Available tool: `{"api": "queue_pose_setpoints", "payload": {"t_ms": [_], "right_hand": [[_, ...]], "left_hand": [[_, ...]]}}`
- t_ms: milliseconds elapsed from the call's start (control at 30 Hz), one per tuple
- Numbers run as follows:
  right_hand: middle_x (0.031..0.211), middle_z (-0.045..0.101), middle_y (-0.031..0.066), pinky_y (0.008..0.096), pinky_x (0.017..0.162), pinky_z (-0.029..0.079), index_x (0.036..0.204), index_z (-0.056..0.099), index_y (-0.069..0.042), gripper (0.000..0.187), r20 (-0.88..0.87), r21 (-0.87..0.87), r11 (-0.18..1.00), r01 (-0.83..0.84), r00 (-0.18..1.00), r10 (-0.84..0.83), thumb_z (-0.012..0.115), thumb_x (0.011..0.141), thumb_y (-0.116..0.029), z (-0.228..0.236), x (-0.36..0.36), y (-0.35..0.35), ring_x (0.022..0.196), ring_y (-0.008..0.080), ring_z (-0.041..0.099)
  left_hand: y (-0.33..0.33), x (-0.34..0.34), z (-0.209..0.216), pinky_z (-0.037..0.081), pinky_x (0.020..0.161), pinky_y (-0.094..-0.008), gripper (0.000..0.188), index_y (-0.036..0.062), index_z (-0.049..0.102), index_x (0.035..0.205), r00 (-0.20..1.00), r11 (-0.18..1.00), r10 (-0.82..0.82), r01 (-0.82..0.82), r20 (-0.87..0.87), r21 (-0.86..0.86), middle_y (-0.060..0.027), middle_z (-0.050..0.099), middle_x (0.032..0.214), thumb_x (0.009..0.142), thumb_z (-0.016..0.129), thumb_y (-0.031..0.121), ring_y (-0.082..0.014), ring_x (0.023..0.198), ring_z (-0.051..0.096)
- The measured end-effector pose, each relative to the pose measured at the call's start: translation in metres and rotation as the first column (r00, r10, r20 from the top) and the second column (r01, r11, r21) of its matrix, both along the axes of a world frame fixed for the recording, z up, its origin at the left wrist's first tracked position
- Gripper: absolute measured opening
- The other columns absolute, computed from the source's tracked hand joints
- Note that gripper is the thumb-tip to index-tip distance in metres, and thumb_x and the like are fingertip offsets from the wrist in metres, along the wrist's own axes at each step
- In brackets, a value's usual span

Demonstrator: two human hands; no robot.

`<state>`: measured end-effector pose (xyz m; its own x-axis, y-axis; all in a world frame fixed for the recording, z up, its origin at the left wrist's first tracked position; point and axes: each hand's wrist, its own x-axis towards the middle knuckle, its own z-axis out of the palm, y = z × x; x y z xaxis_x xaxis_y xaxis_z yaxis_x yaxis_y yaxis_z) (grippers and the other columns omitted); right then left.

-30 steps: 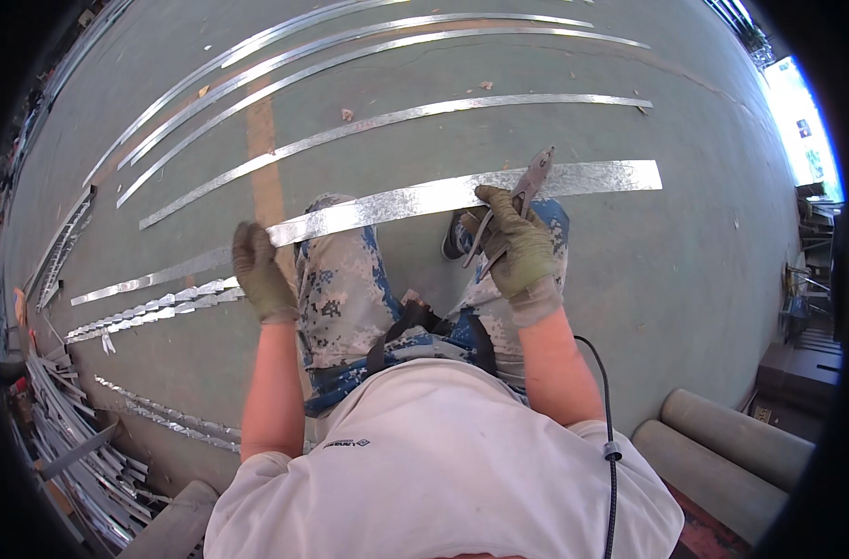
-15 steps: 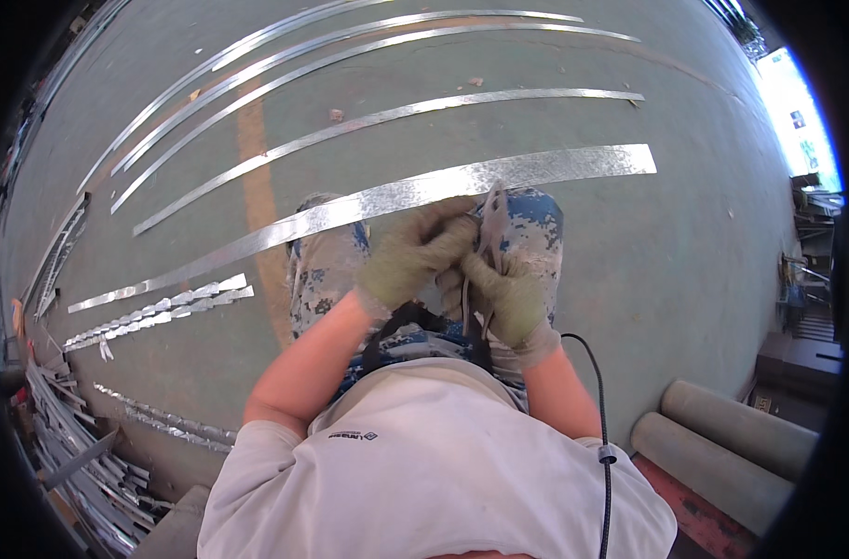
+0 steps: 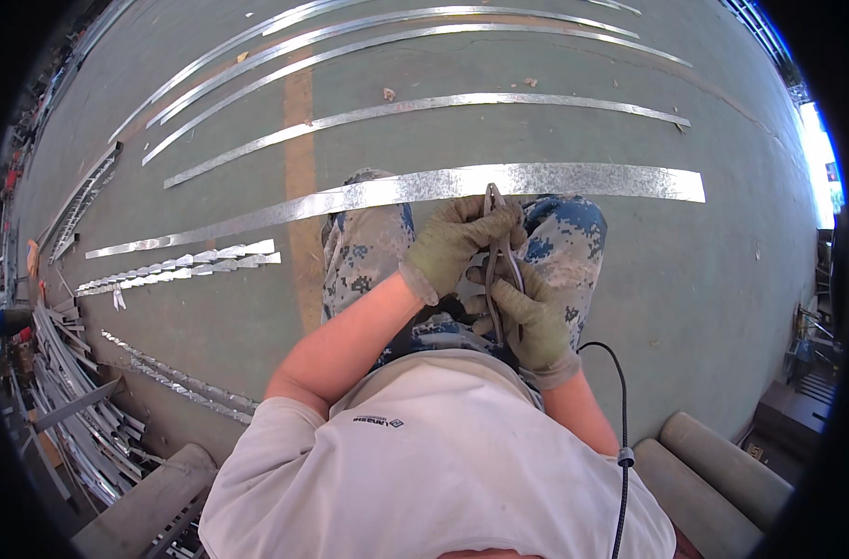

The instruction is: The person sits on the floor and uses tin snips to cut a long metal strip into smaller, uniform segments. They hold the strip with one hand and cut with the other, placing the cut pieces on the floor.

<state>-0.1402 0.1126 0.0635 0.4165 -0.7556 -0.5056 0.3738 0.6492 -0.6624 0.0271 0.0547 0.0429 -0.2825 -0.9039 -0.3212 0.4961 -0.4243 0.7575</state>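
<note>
A long, wide shiny metal strip (image 3: 592, 179) stretches across in front of my knees. My left hand (image 3: 457, 244), in a pale green work glove, is closed at the strip's near edge, its fingers beside the tool's jaws. What lies under those fingers is partly hidden. Tin snips (image 3: 504, 265) point away from me, their tips at the near edge of the strip. My gloved right hand (image 3: 533, 317) is wrapped round their handles, which stand somewhat apart.
Several narrower metal strips (image 3: 424, 113) lie on the green floor beyond. Short notched strips (image 3: 187, 267) lie to the left, above a heap of metal offcuts (image 3: 70, 396). Grey rolls (image 3: 722, 466) rest at the lower right. A black cable (image 3: 623, 410) hangs along my right side.
The view has shifted, so the strips and floor now sit further right. My left hand has shifted up close to the strip's edge, and the handles of the snips show more plainly.
</note>
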Motion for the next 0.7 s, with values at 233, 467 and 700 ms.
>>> {"api": "queue_pose_setpoints", "payload": {"t_ms": [233, 467, 700], "right_hand": [[0.114, 0.071, 0.0129, 0.0297, 0.064, 0.055, 0.107, 0.065, 0.000, 0.021, 0.003, 0.044, 0.998, 0.043, 0.999, -0.043, 0.060, 0.103, -0.020, -0.011, -0.008, 0.011, 0.083, 0.0166, 0.069], [0.103, 0.071, 0.0185, 0.0267, 0.050, 0.043, 0.091, 0.065, -0.002, 0.033, -0.216, -0.164, 0.982, -0.097, 0.975, 0.060, 0.062, 0.103, -0.032, -0.013, -0.015, 0.024, 0.059, 0.0148, 0.057], [0.100, 0.072, 0.0160, 0.0273, 0.052, 0.044, 0.092, 0.066, 0.001, 0.040, -0.176, -0.237, 0.964, -0.119, 0.981, 0.078, 0.050, 0.109, -0.032, -0.005, -0.015, 0.024, 0.054, 0.0136, 0.054]], "left_hand": [[0.002, -0.003, 0.012, 0.056, 0.069, -0.0269, 0.029, 0.0006, 0.070, 0.114, 0.997, 0.998, -0.057, 0.057, 0.053, 0.004, -0.0059, 0.073, 0.094, 0.101, 0.067, 0.027, -0.0098, 0.077, 0.066], [0.001, -0.009, 0.017, 0.055, 0.074, -0.0269, 0.026, 0.0015, 0.069, 0.113, 0.970, 0.975, -0.217, 0.211, -0.106, -0.073, -0.0065, 0.073, 0.095, 0.101, 0.068, 0.025, -0.0103, 0.083, 0.066], [-0.002, -0.013, 0.020, 0.055, 0.076, -0.0285, 0.026, 0.0020, 0.070, 0.112, 0.963, 0.957, -0.267, 0.259, -0.045, -0.127, -0.0055, 0.073, 0.097, 0.101, 0.068, 0.025, -0.0104, 0.086, 0.066]]}}
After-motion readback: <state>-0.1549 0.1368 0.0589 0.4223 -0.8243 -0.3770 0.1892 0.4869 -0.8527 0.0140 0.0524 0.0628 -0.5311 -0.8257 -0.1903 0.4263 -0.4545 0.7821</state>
